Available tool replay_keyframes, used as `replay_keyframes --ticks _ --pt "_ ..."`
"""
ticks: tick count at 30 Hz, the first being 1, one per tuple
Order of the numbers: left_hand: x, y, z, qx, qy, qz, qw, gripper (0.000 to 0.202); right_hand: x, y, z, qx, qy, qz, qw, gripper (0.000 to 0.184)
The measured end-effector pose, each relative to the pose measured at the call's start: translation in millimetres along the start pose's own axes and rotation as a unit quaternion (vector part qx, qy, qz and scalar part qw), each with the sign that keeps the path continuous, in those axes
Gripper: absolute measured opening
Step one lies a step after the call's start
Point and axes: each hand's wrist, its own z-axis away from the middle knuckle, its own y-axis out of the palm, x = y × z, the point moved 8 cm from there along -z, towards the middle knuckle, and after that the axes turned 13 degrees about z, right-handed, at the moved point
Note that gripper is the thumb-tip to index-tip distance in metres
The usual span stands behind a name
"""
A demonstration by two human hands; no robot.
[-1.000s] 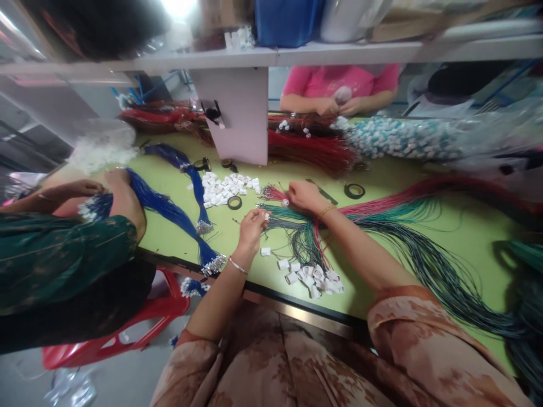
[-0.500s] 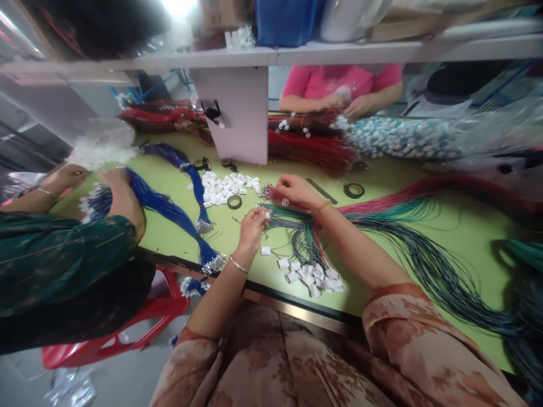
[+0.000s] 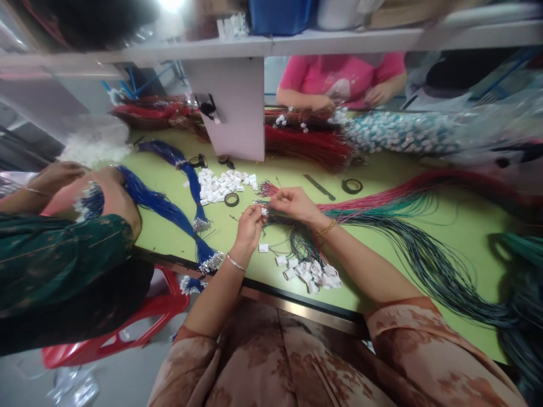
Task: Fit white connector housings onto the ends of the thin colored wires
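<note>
My left hand [image 3: 250, 225] pinches a small white plastic connector [image 3: 264, 211] between thumb and fingertips. Close beside it, my right hand [image 3: 293, 204] is closed in a pinch on what looks like a thin wire, mostly hidden by the fingers. Beneath my right wrist run bundles of pink wires [image 3: 369, 199], green wires [image 3: 401, 210] and black wires [image 3: 418, 257]. The pink wires' metal-tipped ends [image 3: 266, 188] lie just beyond my hands. A pile of white connectors [image 3: 224, 185] lies behind my left hand, and white wrapped pieces [image 3: 313, 274] lie in front of my right forearm.
Tape rolls [image 3: 352, 186] and a dark flat blade [image 3: 319, 187] lie on the green table [image 3: 470, 237]. Blue wire bundles [image 3: 156, 200] are at left, by a co-worker's sleeve [image 3: 63, 265]. Across the table sits a person in pink [image 3: 339, 76], under a shelf [image 3: 373, 39].
My right hand has come from above the pink wire ends down to my left hand's connector. The co-worker's hands at left and those of the person opposite have shifted.
</note>
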Motion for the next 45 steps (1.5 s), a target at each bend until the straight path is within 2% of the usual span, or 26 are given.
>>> replay_keyframes --ticks 4,10,14,22,27,34,36,40,42,45 --pt "2.6 0.5 -1.2 -0.001 -0.019 0.02 1.0 0.009 -6.7 -0.6 13.0 -0.026 -0.017 0.047 0.998 0.019" --pt "2.8 1.4 -0.2 0.002 -0.027 0.015 1.0 0.01 -3.9 -1.3 18.2 -0.037 -0.068 0.104 0.992 0.01" --pt "3.3 3.8 0.8 0.015 -0.023 -0.007 1.0 0.014 -2.8 0.4 18.3 -0.038 -0.083 0.152 0.984 0.011" --pt "10.3 -1.2 2.5 -0.011 -0.03 -0.065 0.997 0.023 4.3 10.1 21.8 -0.037 -0.099 0.273 0.956 0.017" --pt "3.4 1.3 3.2 -0.017 -0.006 -0.061 0.998 0.025 13.9 7.5 22.1 -0.002 -0.105 0.299 0.948 0.015" --pt "-0.4 -0.4 5.0 -0.015 0.026 -0.116 0.993 0.028 13.5 16.3 24.1 -0.005 -0.095 0.357 0.929 0.015" --pt "-3.6 3.4 9.2 -0.007 0.05 -0.145 0.988 0.028 16.8 11.6 24.3 0.003 -0.11 0.349 0.931 0.016" --pt "-15.1 19.5 21.4 0.024 0.135 -0.179 0.974 0.025 30.7 -12.3 24.2 0.043 -0.147 0.231 0.961 0.02" --pt "-16.1 22.9 24.6 0.026 0.146 -0.182 0.972 0.025 36.6 -19.3 24.9 0.068 -0.157 0.209 0.963 0.019" --pt "-12.8 22.5 24.1 0.025 0.138 -0.184 0.973 0.025 41.1 -15.0 26.8 0.09 -0.169 0.244 0.951 0.014"
